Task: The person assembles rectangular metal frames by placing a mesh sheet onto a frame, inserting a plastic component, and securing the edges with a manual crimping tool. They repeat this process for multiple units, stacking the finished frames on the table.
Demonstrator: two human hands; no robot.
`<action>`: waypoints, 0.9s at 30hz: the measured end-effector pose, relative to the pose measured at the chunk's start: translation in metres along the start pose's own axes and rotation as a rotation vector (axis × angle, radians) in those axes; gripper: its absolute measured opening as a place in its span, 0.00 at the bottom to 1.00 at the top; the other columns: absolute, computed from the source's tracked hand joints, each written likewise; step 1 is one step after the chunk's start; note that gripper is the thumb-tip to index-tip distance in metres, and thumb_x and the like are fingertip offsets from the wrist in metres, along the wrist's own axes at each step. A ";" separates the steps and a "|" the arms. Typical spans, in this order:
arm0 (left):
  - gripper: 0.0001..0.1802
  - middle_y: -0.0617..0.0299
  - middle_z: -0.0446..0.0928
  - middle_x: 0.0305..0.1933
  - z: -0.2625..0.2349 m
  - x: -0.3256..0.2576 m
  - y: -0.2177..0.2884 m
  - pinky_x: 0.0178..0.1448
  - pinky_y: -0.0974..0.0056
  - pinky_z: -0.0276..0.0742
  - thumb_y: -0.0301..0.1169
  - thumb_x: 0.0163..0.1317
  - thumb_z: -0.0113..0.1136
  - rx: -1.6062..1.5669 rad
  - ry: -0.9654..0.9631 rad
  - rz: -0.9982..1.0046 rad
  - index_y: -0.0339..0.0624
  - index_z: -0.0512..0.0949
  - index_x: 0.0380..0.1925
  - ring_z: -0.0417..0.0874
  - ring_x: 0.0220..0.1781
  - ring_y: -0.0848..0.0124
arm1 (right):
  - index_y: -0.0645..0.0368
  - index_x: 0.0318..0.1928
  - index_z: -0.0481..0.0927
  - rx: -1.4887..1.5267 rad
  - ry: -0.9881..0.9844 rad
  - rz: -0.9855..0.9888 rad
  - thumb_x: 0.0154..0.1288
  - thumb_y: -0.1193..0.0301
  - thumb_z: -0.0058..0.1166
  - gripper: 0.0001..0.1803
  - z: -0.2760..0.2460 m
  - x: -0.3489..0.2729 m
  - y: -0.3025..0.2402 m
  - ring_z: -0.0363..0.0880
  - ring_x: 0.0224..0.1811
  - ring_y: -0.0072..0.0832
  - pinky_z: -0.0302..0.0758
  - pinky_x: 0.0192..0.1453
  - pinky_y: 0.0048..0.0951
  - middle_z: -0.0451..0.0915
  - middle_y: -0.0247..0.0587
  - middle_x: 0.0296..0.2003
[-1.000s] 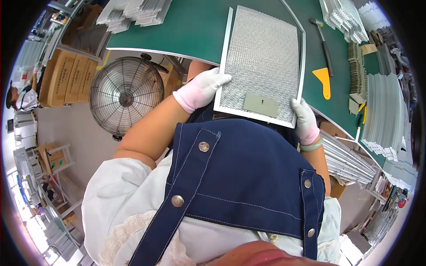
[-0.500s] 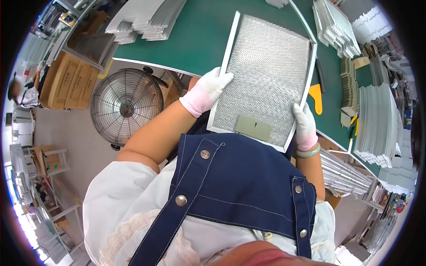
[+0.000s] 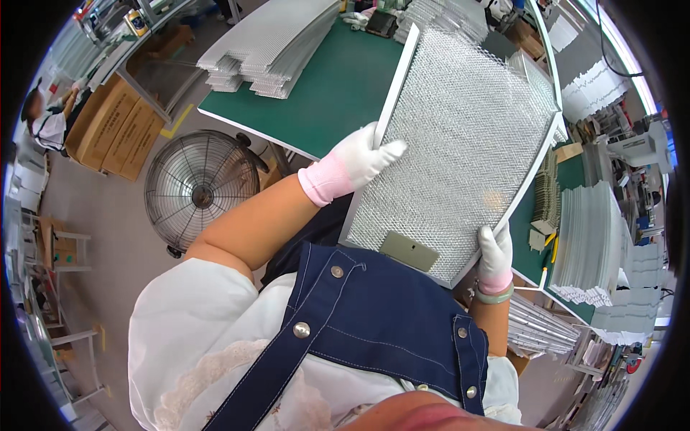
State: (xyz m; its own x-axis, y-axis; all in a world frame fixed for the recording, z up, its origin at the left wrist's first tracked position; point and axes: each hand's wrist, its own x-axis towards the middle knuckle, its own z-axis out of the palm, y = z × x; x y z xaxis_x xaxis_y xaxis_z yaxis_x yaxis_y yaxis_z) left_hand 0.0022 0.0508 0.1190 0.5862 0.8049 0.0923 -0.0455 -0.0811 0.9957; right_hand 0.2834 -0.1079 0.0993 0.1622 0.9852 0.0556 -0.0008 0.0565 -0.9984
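Note:
A silvery metal mesh filter panel [image 3: 467, 136] is tilted up before my apron, its near end by my waist. White metal strips frame its left and right sides; the far mesh edge looks bare. From the far right corner a loose frame strip [image 3: 546, 43] sticks outward. My left hand [image 3: 363, 156], in a white glove with a pink cuff, grips the left side with the thumb over the mesh. Lower on the right side, my gloved right hand [image 3: 495, 257] is closed round the frame. A small grey-green plate [image 3: 408, 251] sits at the panel's near end.
The green table [image 3: 345, 79] carries stacked mesh sheets [image 3: 269, 43] at the far left. On its right lie a stack of pale sheets [image 3: 583, 241] and small grey-green plates [image 3: 546, 194]. A floor fan [image 3: 203, 195] stands at left, near cardboard boxes [image 3: 118, 136] and another person [image 3: 52, 122].
The panel is raised more toward me and now appears larger, its far end further right. Both hands keep their hold. My view has shifted, showing more of the table's far side.

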 end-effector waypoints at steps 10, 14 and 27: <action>0.24 0.58 0.78 0.55 0.016 -0.016 -0.008 0.61 0.63 0.75 0.38 0.71 0.57 -0.281 -0.004 -0.071 0.33 0.70 0.60 0.79 0.55 0.71 | 0.71 0.68 0.58 -0.113 0.041 -0.016 0.70 0.75 0.46 0.28 0.007 -0.003 -0.013 0.69 0.45 0.17 0.68 0.53 0.22 0.73 0.36 0.52; 0.22 0.57 0.78 0.54 0.017 -0.015 -0.009 0.61 0.62 0.76 0.36 0.72 0.56 -0.620 -0.115 -0.149 0.33 0.71 0.58 0.80 0.55 0.69 | 0.72 0.68 0.58 -0.032 -0.001 -0.054 0.70 0.73 0.47 0.30 -0.003 -0.002 -0.015 0.71 0.48 0.20 0.69 0.56 0.25 0.73 0.39 0.53; 0.27 0.54 0.75 0.59 0.069 -0.044 -0.034 0.63 0.63 0.73 0.45 0.71 0.57 -0.180 -0.232 -0.359 0.33 0.74 0.57 0.77 0.58 0.66 | 0.70 0.58 0.72 -0.467 -0.258 0.120 0.73 0.58 0.53 0.26 -0.071 0.050 -0.094 0.73 0.48 0.19 0.70 0.56 0.24 0.78 0.35 0.46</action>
State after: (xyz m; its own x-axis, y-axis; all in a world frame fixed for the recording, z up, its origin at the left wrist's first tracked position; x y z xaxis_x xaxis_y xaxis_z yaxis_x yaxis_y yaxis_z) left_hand 0.0340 -0.0225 0.0805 0.7551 0.6089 -0.2431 0.0658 0.2986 0.9521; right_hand 0.3618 -0.0759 0.1954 -0.0593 0.9913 -0.1172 0.4435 -0.0790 -0.8928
